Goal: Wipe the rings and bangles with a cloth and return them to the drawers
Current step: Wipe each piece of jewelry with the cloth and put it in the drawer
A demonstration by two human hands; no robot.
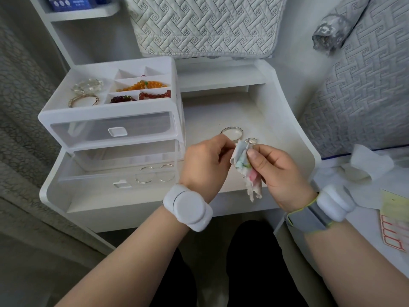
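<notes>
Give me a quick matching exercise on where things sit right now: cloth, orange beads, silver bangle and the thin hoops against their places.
1. cloth
2. orange beads
3. silver bangle
4. two thin hoops

A. in the open bottom drawer
B. on the desk, behind the hands
C. in the top tray
D. gripped by left hand and right hand

Pairs: 1-D, 2-C, 3-B, 4-A.

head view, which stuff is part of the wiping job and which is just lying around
Job: cloth, ring held in it, loose bangle, rings in the open drawer.
Lying about: tissue, label sheet, pillow.
</notes>
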